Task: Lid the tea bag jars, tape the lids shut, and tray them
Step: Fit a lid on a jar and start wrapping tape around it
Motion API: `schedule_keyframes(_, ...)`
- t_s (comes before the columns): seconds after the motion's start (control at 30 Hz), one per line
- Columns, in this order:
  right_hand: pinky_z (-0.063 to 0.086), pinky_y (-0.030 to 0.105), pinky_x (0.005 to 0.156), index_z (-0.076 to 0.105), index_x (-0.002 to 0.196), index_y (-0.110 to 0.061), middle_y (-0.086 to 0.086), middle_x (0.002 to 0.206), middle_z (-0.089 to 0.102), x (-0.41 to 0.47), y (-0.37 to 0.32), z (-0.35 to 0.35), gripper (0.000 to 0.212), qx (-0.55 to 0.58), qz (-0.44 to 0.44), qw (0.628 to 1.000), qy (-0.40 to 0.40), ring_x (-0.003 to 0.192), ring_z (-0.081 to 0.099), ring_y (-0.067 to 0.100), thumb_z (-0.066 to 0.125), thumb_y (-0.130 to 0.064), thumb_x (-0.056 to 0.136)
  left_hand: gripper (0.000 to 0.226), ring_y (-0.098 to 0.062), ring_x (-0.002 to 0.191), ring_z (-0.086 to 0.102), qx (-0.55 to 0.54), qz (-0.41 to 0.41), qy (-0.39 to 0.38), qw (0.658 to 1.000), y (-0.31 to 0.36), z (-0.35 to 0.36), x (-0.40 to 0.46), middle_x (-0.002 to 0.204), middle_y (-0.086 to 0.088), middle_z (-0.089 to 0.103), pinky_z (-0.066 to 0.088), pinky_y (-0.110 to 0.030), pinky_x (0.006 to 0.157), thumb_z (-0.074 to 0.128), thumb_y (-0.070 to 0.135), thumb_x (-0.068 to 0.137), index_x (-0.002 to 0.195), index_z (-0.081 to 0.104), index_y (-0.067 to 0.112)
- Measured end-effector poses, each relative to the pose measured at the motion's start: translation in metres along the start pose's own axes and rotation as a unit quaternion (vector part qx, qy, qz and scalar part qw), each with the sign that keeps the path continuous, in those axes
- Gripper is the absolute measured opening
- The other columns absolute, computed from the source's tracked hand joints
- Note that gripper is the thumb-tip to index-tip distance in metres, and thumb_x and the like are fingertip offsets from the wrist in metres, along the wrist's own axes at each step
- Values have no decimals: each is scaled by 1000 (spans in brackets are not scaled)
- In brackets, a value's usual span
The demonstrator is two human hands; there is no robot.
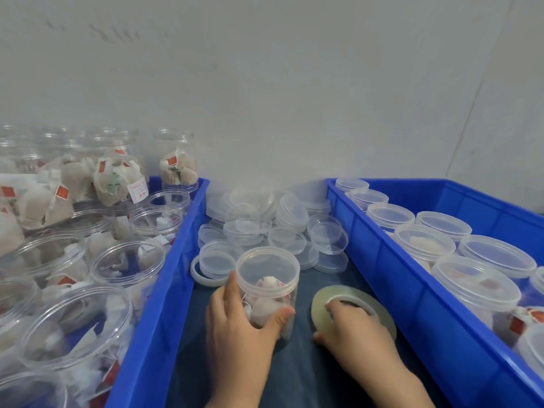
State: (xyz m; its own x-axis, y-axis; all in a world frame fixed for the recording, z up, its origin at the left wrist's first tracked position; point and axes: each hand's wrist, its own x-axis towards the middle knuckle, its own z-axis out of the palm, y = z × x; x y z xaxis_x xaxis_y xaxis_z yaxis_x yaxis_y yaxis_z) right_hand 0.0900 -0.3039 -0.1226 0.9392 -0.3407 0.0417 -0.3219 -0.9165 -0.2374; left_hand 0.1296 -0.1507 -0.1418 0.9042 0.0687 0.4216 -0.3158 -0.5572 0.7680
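A clear jar (269,285) of tea bags stands upright on the dark cloth between two blue trays, with a clear lid on top. My left hand (238,322) grips its lower body, thumb across the front. Right of the jar lies a roll of clear tape (353,310). My right hand (350,328) holds the roll, fingers curled into its core. Behind the jar sits a heap of loose clear lids (273,228). The blue tray on the right (391,278) holds several lidded jars (477,287). The blue tray on the left (164,278) holds several open jars of tea bags (79,325).
A second, thinner tape ring (203,275) lies on the cloth left of the held jar, partly under a lid. Taller stacked jars of tea bags (176,163) stand at the back left. A grey wall closes off the back.
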Motion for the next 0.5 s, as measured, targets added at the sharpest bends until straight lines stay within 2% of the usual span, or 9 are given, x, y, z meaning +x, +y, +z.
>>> schedule_keyframes(0.07,42,29,81,48,121,-32,-9,120,59,0,1,-6,40,65,11,996,59,111,55,17,54,-50,86,99,-25,114,51,-43,-5,13,999,2,0,-1,133,-7,42,46,-43,92,85,39,55,140,40,14)
schedule_keyframes(0.1,44,29,80,48,121,-36,-14,113,61,-1,1,-8,39,107,20,991,83,107,56,15,54,-49,85,95,-28,110,54,-55,16,47,997,1,1,-1,130,-11,44,48,-44,90,87,32,55,137,43,10)
schedule_keyframes(0.17,46,28,74,53,111,-41,-25,88,60,-2,1,-14,32,186,36,974,122,92,59,10,56,-47,80,73,-31,96,57,-36,119,149,981,2,2,-3,113,-19,55,49,-41,83,85,32,62,121,52,4)
schedule_keyframes(0.23,46,27,68,57,102,-41,-26,69,58,-3,1,-17,27,224,39,965,134,80,59,6,57,-47,75,37,-22,80,56,-37,247,194,949,7,3,-12,92,-11,64,47,-31,72,65,38,81,105,57,11)
schedule_keyframes(0.3,49,30,68,56,97,-42,-19,72,63,-4,0,-16,29,218,31,969,112,78,60,8,53,-52,71,21,-12,72,59,-44,292,119,948,11,11,-21,84,3,67,48,-21,63,54,35,84,97,63,21)
schedule_keyframes(0.37,50,32,71,53,97,-44,-15,81,64,-6,-1,-16,34,197,22,978,70,82,61,11,48,-60,67,39,-4,77,63,-1,271,-33,962,15,17,-29,100,13,68,47,-15,61,52,38,79,109,68,21)
schedule_keyframes(0.43,50,30,69,53,96,-44,-14,83,62,-5,0,-18,38,176,9,984,37,82,60,9,44,-66,67,54,2,102,57,-2,192,-123,974,14,25,-34,128,25,52,43,-11,78,52,35,87,140,43,27)
schedule_keyframes(0.47,50,29,69,55,94,-44,-14,81,62,-6,1,-19,38,173,2,985,26,80,60,6,42,-68,68,58,2,111,53,-40,144,-139,979,11,27,-36,133,27,47,38,-10,85,54,31,91,144,32,30)
schedule_keyframes(0.5,50,29,68,57,89,-43,-14,78,63,-5,1,-21,37,177,-5,984,18,78,59,4,39,-70,70,57,2,113,51,-71,94,-154,981,9,28,-34,132,24,49,35,-8,88,56,27,91,143,33,30)
